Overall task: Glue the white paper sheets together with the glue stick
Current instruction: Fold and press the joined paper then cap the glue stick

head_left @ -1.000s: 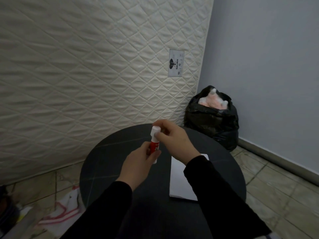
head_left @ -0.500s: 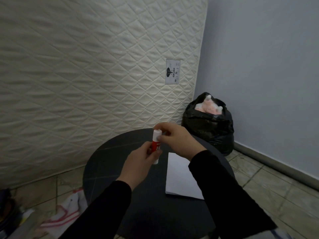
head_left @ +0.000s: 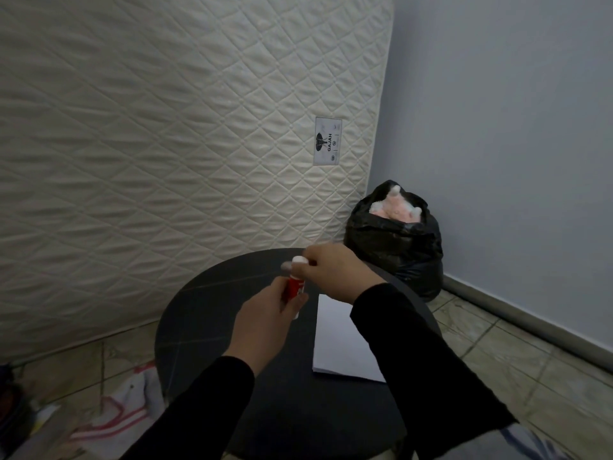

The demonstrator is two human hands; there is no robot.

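A red glue stick [head_left: 294, 287] with a white cap stands upright above the round black table [head_left: 205, 313]. My left hand [head_left: 265, 323] grips its red body from below. My right hand [head_left: 331, 270] pinches the white cap [head_left: 298, 260] at the top with its fingertips. The cap still sits on the stick. White paper sheets [head_left: 341, 346] lie flat on the right side of the table, partly hidden under my right sleeve.
A quilted white mattress [head_left: 166, 144] leans upright behind the table. A black bag [head_left: 398, 247] with pink stuffing stands in the corner by the grey wall. A white and red cloth [head_left: 126, 416] lies on the tiled floor at the left.
Both hands stay on the glue stick in the same grip. The head camera has tilted a little, shifting the scene down and right in the view.
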